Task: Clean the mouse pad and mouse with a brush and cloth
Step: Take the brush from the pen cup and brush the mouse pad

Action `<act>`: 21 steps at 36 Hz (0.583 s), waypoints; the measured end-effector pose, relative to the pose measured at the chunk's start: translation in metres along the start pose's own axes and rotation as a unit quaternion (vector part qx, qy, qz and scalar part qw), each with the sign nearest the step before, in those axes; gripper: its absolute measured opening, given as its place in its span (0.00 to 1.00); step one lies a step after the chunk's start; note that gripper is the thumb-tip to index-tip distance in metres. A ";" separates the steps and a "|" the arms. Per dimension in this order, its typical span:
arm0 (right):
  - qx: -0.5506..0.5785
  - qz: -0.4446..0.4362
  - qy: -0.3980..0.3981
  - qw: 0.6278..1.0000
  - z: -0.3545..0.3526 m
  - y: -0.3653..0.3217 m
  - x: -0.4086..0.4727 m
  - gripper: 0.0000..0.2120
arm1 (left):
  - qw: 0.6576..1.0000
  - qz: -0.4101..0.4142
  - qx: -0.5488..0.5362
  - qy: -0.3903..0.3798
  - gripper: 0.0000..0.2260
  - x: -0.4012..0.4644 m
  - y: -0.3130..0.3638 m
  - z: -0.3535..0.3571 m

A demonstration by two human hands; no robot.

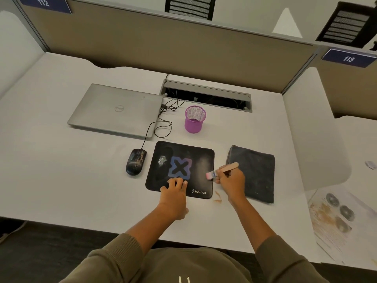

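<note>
A black mouse pad (201, 160) with a blue X logo lies on the white desk; a pale dusty smear sits left of the logo. My left hand (174, 194) presses flat on the pad's near edge, fingers spread. My right hand (231, 180) grips a small wooden-handled brush (221, 169), whose pinkish bristles touch the pad's right edge. A black wired mouse (135, 162) with dusty marks rests left of the pad. A dark folded cloth (255, 172) lies right of the pad, behind my right hand.
A closed silver laptop (116, 110) sits at the back left, the mouse cable looping beside it. A purple mesh cup (194, 119) stands behind the pad. Brown debris (217, 198) lies by the pad's near right corner. An open cable tray (208, 97) is at the back.
</note>
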State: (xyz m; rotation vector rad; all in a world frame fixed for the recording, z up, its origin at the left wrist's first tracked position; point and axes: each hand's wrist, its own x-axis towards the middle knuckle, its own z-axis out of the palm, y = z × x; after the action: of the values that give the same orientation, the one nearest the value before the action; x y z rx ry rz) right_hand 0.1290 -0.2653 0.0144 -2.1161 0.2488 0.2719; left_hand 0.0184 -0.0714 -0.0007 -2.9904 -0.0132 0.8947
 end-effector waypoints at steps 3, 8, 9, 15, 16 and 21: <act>-0.024 0.001 -0.091 0.996 0.008 0.000 -0.007 0.01 | 1.000 0.000 -0.003 0.002 0.44 0.000 0.000 0.000; -0.014 0.003 -0.011 1.000 -0.002 -0.006 0.005 0.03 | 1.000 0.000 0.001 -0.001 0.45 -0.001 -0.001 0.000; -0.001 0.007 0.021 1.000 -0.002 -0.004 0.008 0.04 | 1.000 0.000 0.001 -0.002 0.45 -0.001 0.000 0.000; -0.014 -0.002 -0.065 0.998 0.016 -0.003 -0.006 0.02 | 1.000 0.001 0.002 0.004 0.45 0.000 -0.002 0.001; -0.019 -0.007 -0.084 0.996 0.016 -0.006 -0.007 0.02 | 1.000 0.001 0.000 0.004 0.45 0.000 -0.002 0.001; 0.011 0.016 0.029 0.999 0.004 -0.009 0.017 0.03 | 1.000 0.000 0.000 -0.001 0.45 0.000 0.000 -0.001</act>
State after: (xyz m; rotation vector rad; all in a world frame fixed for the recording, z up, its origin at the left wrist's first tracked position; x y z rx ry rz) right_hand 0.1470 -0.2586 0.0149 -2.1021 0.3188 0.2259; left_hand 0.0186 -0.0710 0.0004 -2.9891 -0.0138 0.8967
